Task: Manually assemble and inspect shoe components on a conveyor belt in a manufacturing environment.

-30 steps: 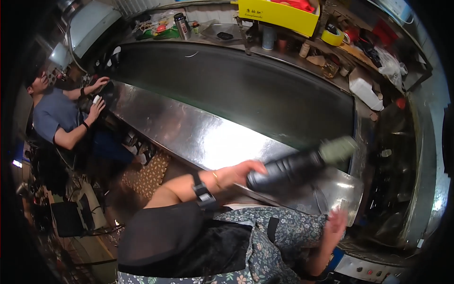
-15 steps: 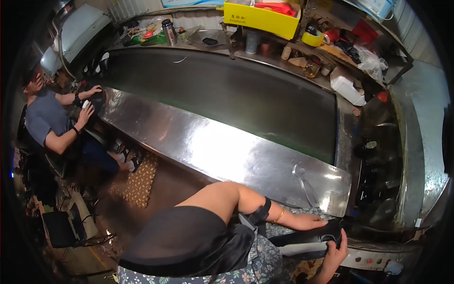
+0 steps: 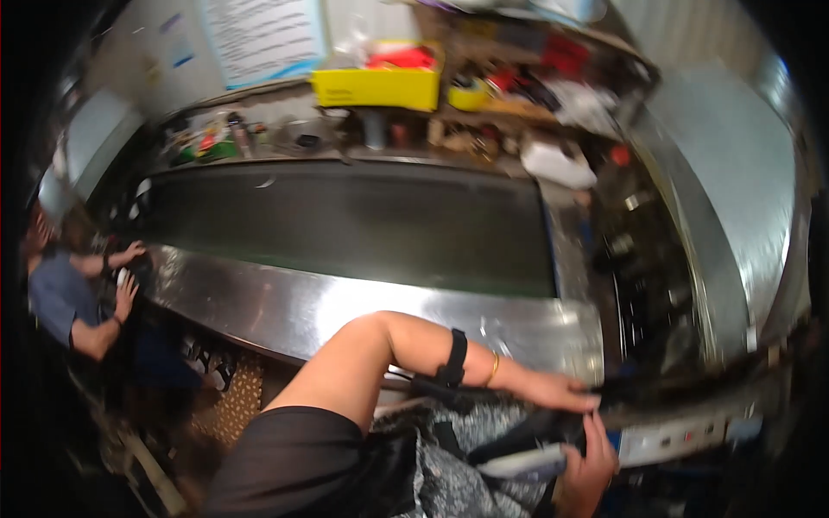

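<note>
A black, soft-looking piece [image 3: 540, 429] with a long pale grey part [image 3: 523, 464] along its near side lies over my lap, at the lower right. Its exact kind is not clear through the blur. My left hand [image 3: 563, 394] reaches across its far end, fingers together and pressed on the edge. From the near right, my right hand [image 3: 589, 464] grips the same end, its fingertips meeting those of the left. A thin clear strip [image 3: 495, 337] rests on the shiny metal ledge [image 3: 259, 289] beyond my left forearm.
Behind the ledge runs a wide dark conveyor belt [image 3: 371, 224]. Shelves at the back carry a yellow box [image 3: 376, 90], a white jug [image 3: 557, 164] and clutter. Another person [image 3: 65, 298] stands at the far left, hands at the ledge's end. A control panel [image 3: 673, 442] sits right of my hands.
My view has swung upward and to the right, so the scene sits lower and further left. My left hand has moved closer to the right one at the black piece's far end.
</note>
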The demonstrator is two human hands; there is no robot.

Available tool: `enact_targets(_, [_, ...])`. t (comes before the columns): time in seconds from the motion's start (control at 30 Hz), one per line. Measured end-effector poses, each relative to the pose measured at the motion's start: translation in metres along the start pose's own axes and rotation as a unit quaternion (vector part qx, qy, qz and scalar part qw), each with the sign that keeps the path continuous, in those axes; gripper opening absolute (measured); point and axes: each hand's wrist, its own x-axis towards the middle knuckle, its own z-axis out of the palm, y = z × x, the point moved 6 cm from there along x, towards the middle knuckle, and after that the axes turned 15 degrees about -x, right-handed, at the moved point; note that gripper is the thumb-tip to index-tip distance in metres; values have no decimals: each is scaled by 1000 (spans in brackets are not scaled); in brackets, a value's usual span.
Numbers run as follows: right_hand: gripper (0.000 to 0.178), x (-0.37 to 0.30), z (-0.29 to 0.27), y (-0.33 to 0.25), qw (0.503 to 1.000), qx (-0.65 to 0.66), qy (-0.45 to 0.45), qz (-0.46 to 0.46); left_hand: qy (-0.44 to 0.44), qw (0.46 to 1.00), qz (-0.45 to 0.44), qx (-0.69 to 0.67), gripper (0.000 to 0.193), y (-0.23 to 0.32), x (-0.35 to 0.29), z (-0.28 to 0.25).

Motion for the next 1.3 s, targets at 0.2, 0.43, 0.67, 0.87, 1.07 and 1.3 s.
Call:
enact_targets(0.2, [44, 26, -2, 13, 998, -3, 19, 63, 101, 904, 28, -415, 35, -52, 49, 22])
enact_targets(0.43, [76, -50, 144, 77, 860, 426, 129, 250, 136, 944, 221, 202, 80, -9, 13, 22])
enact_targets(0.67, [21, -111, 156, 55, 796, 476, 52, 369, 27, 971, 155, 182, 93, -3, 1, 19])
enact_targets(0.87, [29, -114, 123, 68, 791, 523, -30, 316, 23, 993, 108, -29, 79, -15, -26, 3])
enact_targets(1.07, [60, -75, 196, 44, 583, 697, -70, 411, 107, 979, 57, -164, 54, -49, 1, 7])
enact_targets(1.3, [44, -49, 119, 42, 944, -65, -65, 316, 101, 991, 59, -67, 52, -68, 28, 14])
